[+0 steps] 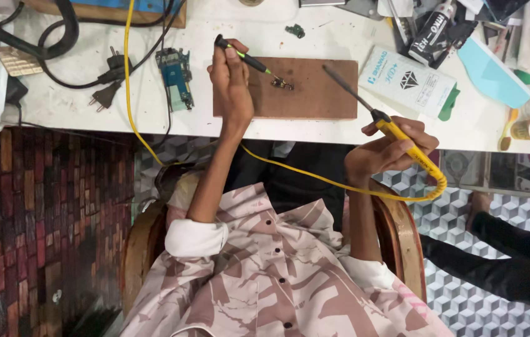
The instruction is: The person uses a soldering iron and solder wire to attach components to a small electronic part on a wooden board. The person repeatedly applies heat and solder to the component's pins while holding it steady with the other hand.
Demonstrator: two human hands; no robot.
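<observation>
Component (282, 83), small and dark, is lying on the brown board (321, 100), towards its upper middle, and the board is sitting flat on the white worktop (59, 103) right in front of the person. The left hand (231, 78) is closing around a slim tool (244, 57) with a black grip and a green shaft, fingers wrapped tight on the handle. The tool is slanting down to the right, and its tip is touching the component.

Over on the other side, the right hand (390, 153) is clamping the yellow handle of the soldering iron (396, 134). It is hanging just off the near edge of the worktop. The iron's dark metal shaft is pointing up and left over the board, and its tip is hovering near the component but clearly apart from it.

The iron's yellow cord (129, 93) is looping down from the handle, crossing the person's lap and running up across the worktop on the left. Just beside the board on the left, a blue circuit board (176, 76) is lying flat, with black plugs (110, 78) and their cables next to it. To the right of the board a white box (411, 81) is resting at an angle. A tiny green part (295, 30) is sitting alone farther back.
</observation>
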